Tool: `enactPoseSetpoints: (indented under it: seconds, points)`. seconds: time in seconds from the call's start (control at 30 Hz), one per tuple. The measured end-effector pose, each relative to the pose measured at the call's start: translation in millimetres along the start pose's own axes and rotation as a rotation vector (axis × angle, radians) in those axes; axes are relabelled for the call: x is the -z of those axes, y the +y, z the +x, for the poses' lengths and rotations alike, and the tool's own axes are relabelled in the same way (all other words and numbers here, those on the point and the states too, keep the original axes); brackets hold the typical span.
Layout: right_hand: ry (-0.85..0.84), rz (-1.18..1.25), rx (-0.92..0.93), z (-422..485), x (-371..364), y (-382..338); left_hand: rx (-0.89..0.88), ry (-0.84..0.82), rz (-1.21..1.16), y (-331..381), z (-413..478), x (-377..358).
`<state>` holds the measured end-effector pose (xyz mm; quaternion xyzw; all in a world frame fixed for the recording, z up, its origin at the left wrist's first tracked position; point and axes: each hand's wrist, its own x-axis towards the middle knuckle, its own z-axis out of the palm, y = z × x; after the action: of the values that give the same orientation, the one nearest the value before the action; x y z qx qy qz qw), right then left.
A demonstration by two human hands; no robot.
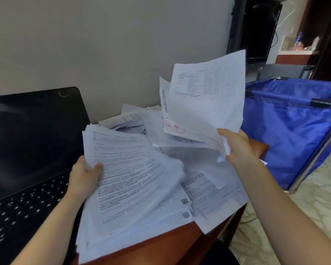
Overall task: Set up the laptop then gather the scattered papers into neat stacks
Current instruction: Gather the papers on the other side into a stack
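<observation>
While the laptop (27, 150) sits open at the left of the desk (166, 241), the left hand (84, 176) grips the thick stack (126, 178) by its left edge, thumb on top, long axis running toward the wall; the right hand (237, 146) pinches a few sheets (204, 104) by a lower corner, upright, up and right of that stack. Likely next: sheets go left onto the stack; more papers (212, 190) lie on the desk under both hands. Blue bin (294, 131) at right, contents not visible

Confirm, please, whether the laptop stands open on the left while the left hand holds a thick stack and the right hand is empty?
Only the last part is wrong: in the head view the right hand grips several raised sheets.
</observation>
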<state>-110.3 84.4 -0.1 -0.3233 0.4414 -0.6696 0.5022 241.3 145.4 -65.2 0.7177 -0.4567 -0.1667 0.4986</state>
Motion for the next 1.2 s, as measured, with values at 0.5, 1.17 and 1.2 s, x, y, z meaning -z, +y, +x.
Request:
enactPoseSetpoints:
  seconds: [0.5, 1.17, 1.2]
  points:
    - [-0.427, -0.527, -0.072, -56, -38, 69, 0.220, -0.036, -0.180, 16, -5, 0]
    - [-0.687, -1.080, 0.118, -70, -26, 71, 0.137, -0.091, 0.060, 8, -6, 1]
    - [-0.711, -1.117, 0.087, -69, -26, 73, 0.127, -0.099, 0.071, 9, -5, 1]
